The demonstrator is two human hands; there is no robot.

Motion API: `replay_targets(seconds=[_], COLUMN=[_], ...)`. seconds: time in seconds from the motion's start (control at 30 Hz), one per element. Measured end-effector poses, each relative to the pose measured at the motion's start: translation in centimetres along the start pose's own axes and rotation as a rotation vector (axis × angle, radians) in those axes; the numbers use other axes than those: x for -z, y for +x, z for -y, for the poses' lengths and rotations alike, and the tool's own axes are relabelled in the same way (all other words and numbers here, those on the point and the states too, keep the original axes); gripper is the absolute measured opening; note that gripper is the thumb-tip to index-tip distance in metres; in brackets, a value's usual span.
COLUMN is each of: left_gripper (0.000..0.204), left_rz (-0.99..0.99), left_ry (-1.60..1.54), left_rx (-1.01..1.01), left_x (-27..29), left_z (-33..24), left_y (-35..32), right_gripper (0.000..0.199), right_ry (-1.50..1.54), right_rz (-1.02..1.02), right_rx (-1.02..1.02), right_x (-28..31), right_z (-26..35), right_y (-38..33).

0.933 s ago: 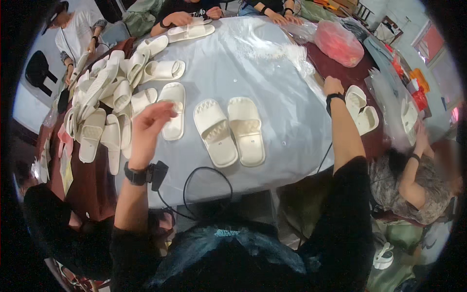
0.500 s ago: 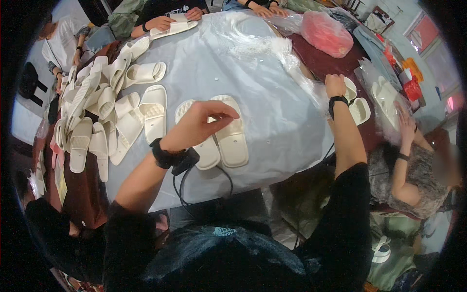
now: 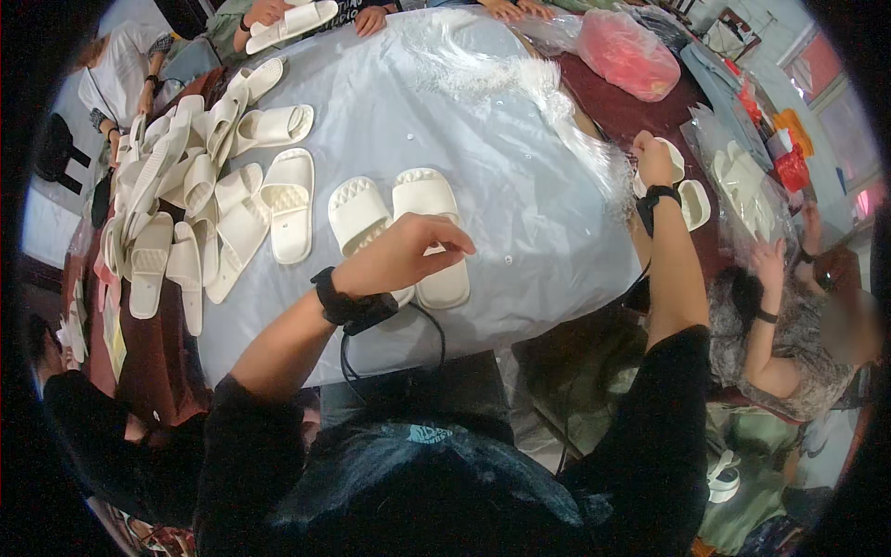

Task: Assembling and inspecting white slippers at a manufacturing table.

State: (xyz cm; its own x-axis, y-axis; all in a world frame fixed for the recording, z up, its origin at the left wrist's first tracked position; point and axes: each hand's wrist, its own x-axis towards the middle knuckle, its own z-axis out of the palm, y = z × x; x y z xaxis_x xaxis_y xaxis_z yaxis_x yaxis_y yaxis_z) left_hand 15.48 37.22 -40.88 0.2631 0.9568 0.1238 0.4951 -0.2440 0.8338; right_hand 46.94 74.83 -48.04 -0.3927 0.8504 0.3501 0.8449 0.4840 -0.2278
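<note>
A pair of cream slippers, the left one (image 3: 357, 215) and the right one (image 3: 425, 191), lies side by side on the table in front of me. My left hand (image 3: 408, 249) hovers over them, holding nothing; its fingers bend forward with a gap to the thumb. At the table's right side, my right hand (image 3: 653, 160) has curled fingers, partly hidden, next to more cream slippers (image 3: 693, 205). What it grips, if anything, cannot be made out. Several loose cream slippers are heaped at the left, with one slipper (image 3: 290, 206) at the heap's right edge.
Clear plastic film (image 3: 501, 70) covers the table's far side. A red bundle in clear plastic (image 3: 628, 56) sits at the far right. A co-worker's hand (image 3: 768, 267) is beside a clear bag of slippers (image 3: 738, 181); across the table another co-worker holds a slipper (image 3: 292, 25).
My left hand has shifted right and slightly nearer above the pair. My right hand stays beside the slippers at the right. The co-worker opposite has moved a slipper leftward; the right co-worker's hands have shifted.
</note>
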Motion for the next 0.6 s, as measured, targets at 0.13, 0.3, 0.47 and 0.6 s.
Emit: replay_targets(seconds=[0.13,0.3,0.47,0.6], left_gripper=[0.015,0.022,0.036,0.032], left_rz=[-0.003,-0.131,-0.212,-0.245], left_ry=[0.056,-0.03,-0.276,-0.188], left_rx=[0.004,-0.033,-0.029,-0.236], left_x=[-0.4,-2.5,-5.4,-10.0], left_z=[-0.6,0.7,-2.0,-2.7], left_y=[0.0,0.0,2.0,4.8], right_gripper=[0.008,0.016,0.009,0.006], right_ry=[0.17,0.864,1.281,1.456], right_rz=[-0.246,-0.469,-0.473,-0.287], right_rx=[0.038,-0.167,-0.084,0.039], right_x=[1.6,6.9,11.5,12.5], right_z=[0.1,5.3,14.5,19.3], right_y=[-1.6,-8.0,-17.4,-24.5])
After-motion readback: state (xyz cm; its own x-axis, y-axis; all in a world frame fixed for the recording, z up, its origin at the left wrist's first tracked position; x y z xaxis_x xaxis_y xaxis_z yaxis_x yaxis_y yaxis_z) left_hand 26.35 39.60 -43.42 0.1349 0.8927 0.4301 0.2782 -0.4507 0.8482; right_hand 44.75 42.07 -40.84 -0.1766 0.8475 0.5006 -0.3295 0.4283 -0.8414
